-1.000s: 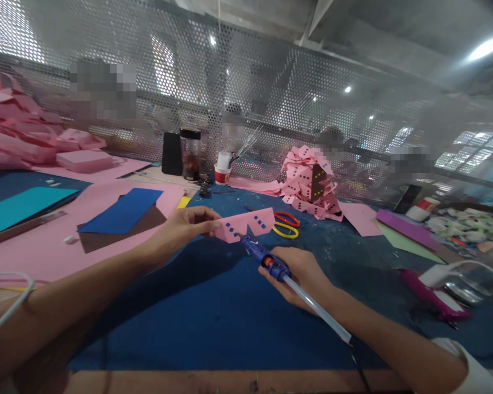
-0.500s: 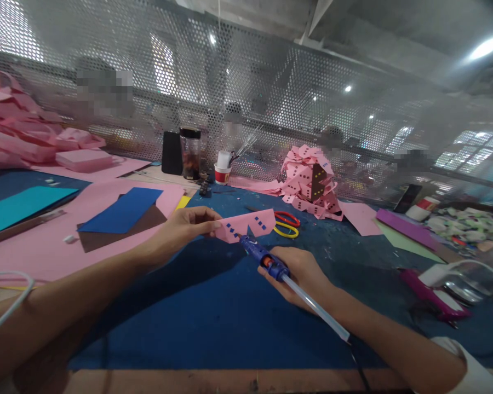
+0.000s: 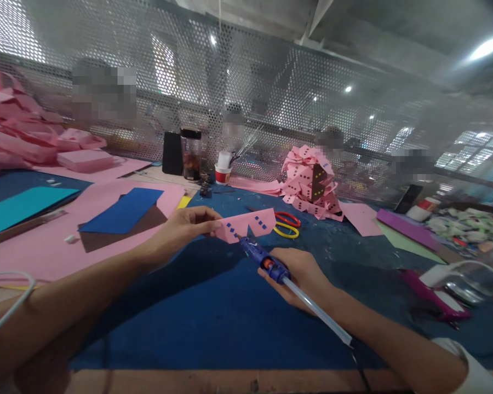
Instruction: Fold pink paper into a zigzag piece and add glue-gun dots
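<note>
Between thumb and fingers, my left hand pinches the left end of a pink paper piece above the blue table mat. The piece has a V-shaped notch in its lower edge and small blue squares in two slanting rows. My right hand is wrapped around a blue glue gun, a long clear glue stick jutting from its back. The gun's nozzle tip is at the piece's lower edge, left of the notch; whether it touches cannot be made out. Scissors with red and yellow handles lie just behind the piece.
Left lie a blue sheet, a teal sheet and a pink pile. A jar and a paper cup stand at the back. Dotted pink pieces are heaped behind the scissors; a magenta device lies right.
Almost nothing differs. The glue gun's nozzle has shifted very slightly left along the pink piece; both hands keep their grip.
</note>
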### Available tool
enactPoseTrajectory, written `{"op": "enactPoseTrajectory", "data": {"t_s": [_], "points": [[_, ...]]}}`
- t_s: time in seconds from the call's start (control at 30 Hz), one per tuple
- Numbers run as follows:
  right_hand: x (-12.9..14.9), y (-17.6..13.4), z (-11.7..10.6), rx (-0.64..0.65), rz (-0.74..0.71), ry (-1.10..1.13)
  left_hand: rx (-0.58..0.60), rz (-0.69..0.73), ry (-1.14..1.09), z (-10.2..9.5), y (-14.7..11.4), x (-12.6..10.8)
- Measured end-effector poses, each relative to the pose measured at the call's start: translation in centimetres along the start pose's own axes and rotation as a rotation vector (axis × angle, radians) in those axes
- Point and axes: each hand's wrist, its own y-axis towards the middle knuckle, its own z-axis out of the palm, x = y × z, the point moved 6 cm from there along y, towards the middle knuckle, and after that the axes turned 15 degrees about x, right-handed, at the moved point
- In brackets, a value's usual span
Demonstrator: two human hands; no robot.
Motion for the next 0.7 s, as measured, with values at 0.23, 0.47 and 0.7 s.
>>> {"op": "enactPoseTrajectory", "data": {"t_s": [0.23,0.47,0.7], "points": [[-0.1,-0.1,-0.2,-0.008,0.007,0.015,-0.003,-0.001,-0.021,0.0,0.0,0.0],[-0.5,-0.3,-0.6,-0.073,0.026,0.013,-0.002,-0.003,0.009,-0.3,0.1,0.3],[-1.8,-0.5,-1.1,-0.184,0.024,-0.065,-0.027,0.012,0.009,-0.8,0.3,0.7]]}}
